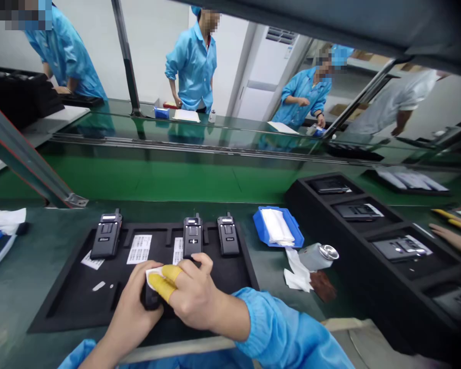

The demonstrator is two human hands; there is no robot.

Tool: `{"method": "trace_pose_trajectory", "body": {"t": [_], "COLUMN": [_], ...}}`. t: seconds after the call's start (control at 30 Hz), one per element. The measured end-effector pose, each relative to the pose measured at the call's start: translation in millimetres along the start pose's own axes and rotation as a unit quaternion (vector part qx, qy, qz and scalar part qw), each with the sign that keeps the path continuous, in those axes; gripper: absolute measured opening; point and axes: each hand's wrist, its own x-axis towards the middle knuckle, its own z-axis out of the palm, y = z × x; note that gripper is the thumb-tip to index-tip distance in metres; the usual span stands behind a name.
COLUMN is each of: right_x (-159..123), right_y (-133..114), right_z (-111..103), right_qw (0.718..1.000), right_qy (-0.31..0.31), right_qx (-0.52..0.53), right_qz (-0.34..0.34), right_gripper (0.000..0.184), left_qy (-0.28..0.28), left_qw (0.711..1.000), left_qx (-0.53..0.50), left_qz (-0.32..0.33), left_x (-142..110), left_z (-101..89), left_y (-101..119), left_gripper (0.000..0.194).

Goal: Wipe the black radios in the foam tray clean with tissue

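Near the table's front edge, my left hand (132, 302) is wrapped round a black handheld radio (150, 298), most of which the fingers hide. My right hand (195, 300), with yellow finger cots on two fingers, pinches a white wipe (153, 275) and presses it against the radio's top. Beneath both hands lies a black foam tray (75, 305). Three more radios are in it: one radio (106, 237) at left, a second radio (192, 233) in the middle and a third radio (228, 238) at right. A white label sheet (139, 249) lies between the first two.
Right of the tray are a blue bin (297, 238) of white wipes, a metal-topped bottle (317, 256), a crumpled wipe (297, 277) and a brown cloth (323, 286). Stacked black trays (330, 266) with devices rise further right. A co-worker's hand (451, 238) reaches in there. Several people stand across the bench.
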Motion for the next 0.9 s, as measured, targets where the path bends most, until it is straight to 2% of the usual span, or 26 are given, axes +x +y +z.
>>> {"method": "trace_pose_trajectory", "body": {"t": [0.2, 0.4, 0.6, 0.67, 0.8, 0.9], "right_x": [-1, 2, -2, -2, 3, 4], "right_y": [5, -6, 1, 1, -5, -7], "right_z": [-2, -3, -5, -6, -5, -3], "right_qw": [0.999, 1.000, 0.997, 0.998, 1.000, 0.999], "right_qy": [0.010, 0.006, -0.006, -0.001, 0.007, 0.001], "right_qx": [-0.009, 0.006, -0.016, -0.008, 0.009, -0.009], "right_qz": [0.046, 0.004, 0.072, 0.067, 0.014, 0.041], "right_gripper": [0.026, 0.029, 0.023, 0.024, 0.026, 0.023], "left_qy": [0.021, 0.011, 0.027, 0.021, 0.010, 0.017], "left_qw": [1.000, 1.000, 0.998, 0.999, 1.000, 0.999], "left_qx": [0.013, 0.012, 0.046, 0.043, 0.020, 0.035], "left_qz": [0.006, 0.017, 0.031, 0.024, 0.015, 0.032], "left_x": [-4, -5, -7, -7, -6, -6], "left_z": [0.5, -0.5, 0.7, 1.1, 0.5, -0.2], "left_y": [-7, -10, -12, -12, -8, -6], "left_gripper": [0.053, 0.043, 0.052, 0.050, 0.045, 0.045]}}
